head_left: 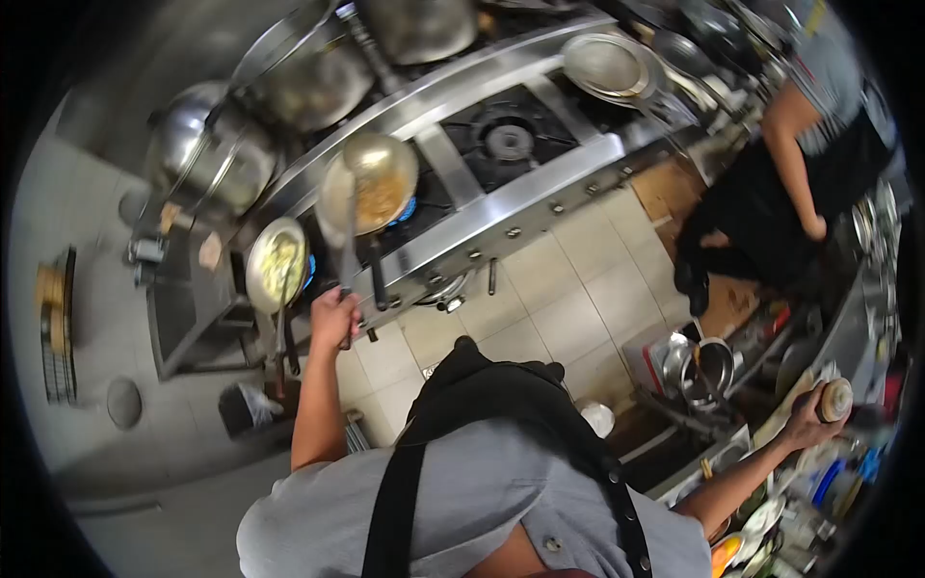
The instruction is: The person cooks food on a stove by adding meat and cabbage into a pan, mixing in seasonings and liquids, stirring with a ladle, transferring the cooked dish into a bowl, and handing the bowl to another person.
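Observation:
My left hand [335, 318] is closed round the handle of a long metal ladle [350, 207], whose bowl lies over a pan of brown food [383, 197] on the stove. A blue flame shows under that pan. Left of it, a second pan [279, 265] holds pale yellow-green food, with a utensil resting in it and a flame beside it. Far to the right, my right hand [812, 424] grips a round-topped container [835, 400] above the cluttered counter.
Large metal pots [212, 149] stand behind the burners. Strainers [607, 67] rest at the stove's far end. A co-worker in a black apron [790, 212] stands at the upper right. Metal bowls [708, 371] sit below the right counter.

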`<state>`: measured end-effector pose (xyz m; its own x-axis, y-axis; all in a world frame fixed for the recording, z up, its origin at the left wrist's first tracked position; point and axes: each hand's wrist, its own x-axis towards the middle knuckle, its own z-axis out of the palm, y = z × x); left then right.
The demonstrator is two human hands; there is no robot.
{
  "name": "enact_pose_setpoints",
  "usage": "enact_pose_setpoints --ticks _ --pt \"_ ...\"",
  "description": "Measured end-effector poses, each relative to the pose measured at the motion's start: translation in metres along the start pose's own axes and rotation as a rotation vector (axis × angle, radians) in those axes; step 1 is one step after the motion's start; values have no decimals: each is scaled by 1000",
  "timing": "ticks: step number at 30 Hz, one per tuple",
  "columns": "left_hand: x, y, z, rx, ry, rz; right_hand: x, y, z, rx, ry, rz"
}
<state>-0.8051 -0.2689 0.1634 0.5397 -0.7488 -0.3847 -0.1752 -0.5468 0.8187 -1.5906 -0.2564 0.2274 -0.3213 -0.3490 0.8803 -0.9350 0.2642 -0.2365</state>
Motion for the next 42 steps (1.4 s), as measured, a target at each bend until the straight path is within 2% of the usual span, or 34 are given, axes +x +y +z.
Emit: enact_pose_setpoints --ticks 2,3,5,7,8,9,10,11,13,17,19,23,28,33,34,37,38,39,42 --pt "23 -14 -16 -113 -50 -30 2 -92 33 190 -153 17" --pt "25 -20 -27 -151 -79 -37 -12 -158 45 311 -242 -8" --pt "7 -27 -32 -168 -88 -44 -53 -246 82 536 -458 4" --pt "0 -26 -37 -143 -72 -51 -88 -351 108 930 -804 76" --pt "-3 -30 -40 -162 -84 -50 -104 -402 119 1007 -974 35" --pt "-7 -27 -46 -149 -100 -56 -138 -441 147 1197 -1043 62" --pt "-11 -21 -50 -137 -117 -62 -142 -491 149 937 -1133 -186" --pt "-15 -19 -55 -125 -140 -68 -152 -537 155 812 -1110 -428" --pt "-17 -20 -64 -127 -170 -84 -177 -621 169 625 -1254 -607" --pt "-17 -21 -78 -127 -200 -93 -226 -741 197 315 -1095 -982" --pt "-17 -20 -82 -154 -199 -100 -231 -780 206 195 -1063 -1072" --pt "-13 -25 -92 -90 -214 -72 -220 -804 214 71 -1009 -1132" --pt "-5 -33 -93 -181 -211 -97 -201 -784 204 171 -1130 -1091" --pt "5 -26 -91 -78 -183 -66 -207 -756 201 671 -1455 -517" --pt "6 -24 -93 -49 -163 -55 -212 -752 200 798 -1445 -420" --pt "21 -35 -88 257 -4 181 -232 -734 209 1223 -1367 -224" --pt "22 -24 -88 235 5 85 -227 -728 196 1307 -1382 -169" --pt "31 -34 -84 317 53 176 -218 -721 184 1387 -1388 -110" --pt "40 -31 -78 604 107 163 -170 -680 151 1486 -1347 -4"
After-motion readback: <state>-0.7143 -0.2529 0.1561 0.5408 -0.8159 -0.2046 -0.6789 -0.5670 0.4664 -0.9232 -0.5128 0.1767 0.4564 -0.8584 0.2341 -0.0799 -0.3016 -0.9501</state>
